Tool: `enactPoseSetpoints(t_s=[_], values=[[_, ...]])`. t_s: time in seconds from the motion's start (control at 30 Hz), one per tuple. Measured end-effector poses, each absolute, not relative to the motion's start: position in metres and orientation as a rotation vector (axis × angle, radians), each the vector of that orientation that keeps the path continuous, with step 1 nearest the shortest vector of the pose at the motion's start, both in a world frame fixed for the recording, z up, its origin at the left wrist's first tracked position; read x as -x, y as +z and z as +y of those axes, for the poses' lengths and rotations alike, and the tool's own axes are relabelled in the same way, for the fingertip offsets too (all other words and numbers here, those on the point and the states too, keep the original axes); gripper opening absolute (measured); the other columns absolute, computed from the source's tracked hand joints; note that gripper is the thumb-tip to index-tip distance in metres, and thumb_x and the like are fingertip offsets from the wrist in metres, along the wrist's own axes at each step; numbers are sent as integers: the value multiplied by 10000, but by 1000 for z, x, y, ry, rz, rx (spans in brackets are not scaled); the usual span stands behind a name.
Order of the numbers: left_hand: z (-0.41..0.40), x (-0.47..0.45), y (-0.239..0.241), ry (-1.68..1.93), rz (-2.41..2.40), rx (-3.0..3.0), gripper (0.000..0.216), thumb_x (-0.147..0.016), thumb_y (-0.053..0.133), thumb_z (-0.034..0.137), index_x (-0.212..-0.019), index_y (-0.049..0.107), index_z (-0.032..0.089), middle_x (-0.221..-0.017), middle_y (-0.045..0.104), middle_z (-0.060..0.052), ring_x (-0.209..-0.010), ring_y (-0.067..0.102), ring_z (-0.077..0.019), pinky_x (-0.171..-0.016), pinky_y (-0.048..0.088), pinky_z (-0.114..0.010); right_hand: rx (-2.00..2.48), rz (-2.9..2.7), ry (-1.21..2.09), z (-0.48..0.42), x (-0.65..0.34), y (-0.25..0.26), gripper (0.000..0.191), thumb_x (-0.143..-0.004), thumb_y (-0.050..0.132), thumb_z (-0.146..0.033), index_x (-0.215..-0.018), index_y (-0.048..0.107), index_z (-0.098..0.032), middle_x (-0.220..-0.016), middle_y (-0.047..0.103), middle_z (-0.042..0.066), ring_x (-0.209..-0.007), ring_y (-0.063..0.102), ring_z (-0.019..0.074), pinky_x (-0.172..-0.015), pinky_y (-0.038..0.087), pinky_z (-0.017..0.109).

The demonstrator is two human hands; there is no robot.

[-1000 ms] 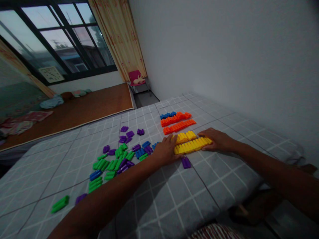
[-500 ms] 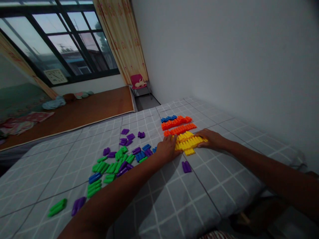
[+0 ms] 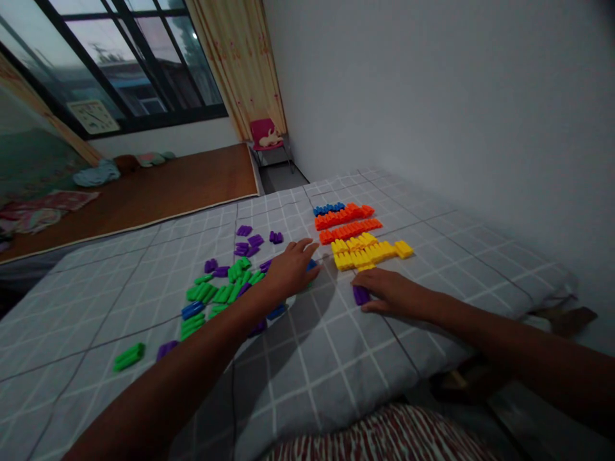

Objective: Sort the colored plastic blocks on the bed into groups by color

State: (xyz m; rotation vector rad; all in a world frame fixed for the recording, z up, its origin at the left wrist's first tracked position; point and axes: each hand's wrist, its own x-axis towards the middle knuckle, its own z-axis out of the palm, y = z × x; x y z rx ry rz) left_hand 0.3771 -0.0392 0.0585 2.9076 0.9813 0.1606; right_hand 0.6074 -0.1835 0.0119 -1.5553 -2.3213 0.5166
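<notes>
On the checked cloth (image 3: 336,365), orange rows (image 3: 350,231) and yellow rows (image 3: 358,257) lie formed, green blocks (image 3: 223,294) loose, the right hand (image 3: 391,294) gripping a purple block (image 3: 360,296), the left hand (image 3: 291,266) spread, perhaps touching a blue block (image 3: 312,264).

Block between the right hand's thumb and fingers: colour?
Purple. The block shows in the head view, partly covered by the right hand.

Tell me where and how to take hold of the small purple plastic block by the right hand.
Grip it across its near and far edges, probably best from the right: the small purple plastic block lies low on the grey checked cloth, and the right hand brackets those edges with thumb and fingers.
</notes>
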Motion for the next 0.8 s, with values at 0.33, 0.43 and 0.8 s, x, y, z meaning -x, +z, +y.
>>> enactPoseSetpoints(t_s=[0.33, 0.43, 0.8], values=[[-9, -250, 55, 380, 1244, -2677, 415, -879, 424, 482, -1181, 625, 279, -1353, 566, -36, -1225, 535, -242, -1062, 427, -406, 1926, -1957, 42, -73, -761, 56, 450, -726, 591, -196, -1176, 622, -197, -1221, 626, 102, -938, 651, 219, -834, 505, 329], [0, -223, 52, 436, 1307, -2497, 455, -859, 415, 517, -1160, 633, 256, -1332, 584, -51, -1179, 570, -244, -953, 515, -377, 2191, -2003, 10, -34, -807, 37, 472, -677, 579, -150, -1139, 667, -177, -1152, 677, 95, -967, 653, 244, -857, 496, 334], [3, -178, 28, 562, 1378, -2318, 537, -818, 461, 608, -1144, 658, 229, -1252, 650, -57, -1156, 593, -264, -930, 520, -362, 2223, -2120, 18, -8, -816, -10, 461, -727, 531, -201, -1161, 680, -241, -1163, 697, 41, -929, 669, 196, -816, 503, 280]])
